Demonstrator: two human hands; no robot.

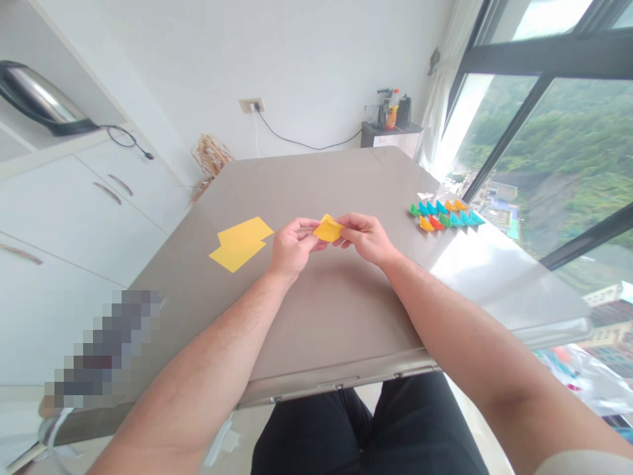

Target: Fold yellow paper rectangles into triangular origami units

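Observation:
Between my two hands, above the middle of the table point(326, 303), is a small folded piece of yellow paper point(328, 229), roughly diamond-shaped. My left hand point(293, 247) pinches its left side between thumb and fingers. On its right side, the thumb and fingertips of my right hand point(364, 236) grip it. Flat yellow paper sheets point(242, 241) lie overlapping on the table to the left of my left hand. Well to the right stand several small folded paper boats point(445, 221) in rows, coloured green, blue, orange and red.
A blurred-out object point(106, 349) is at the table's left edge. White cabinets point(74, 218) and a shelf with a kettle point(42, 99) stand left. Behind the table, a small dark cabinet point(390, 135) bears a bottle point(392, 109). A large window point(568, 145) is on the right.

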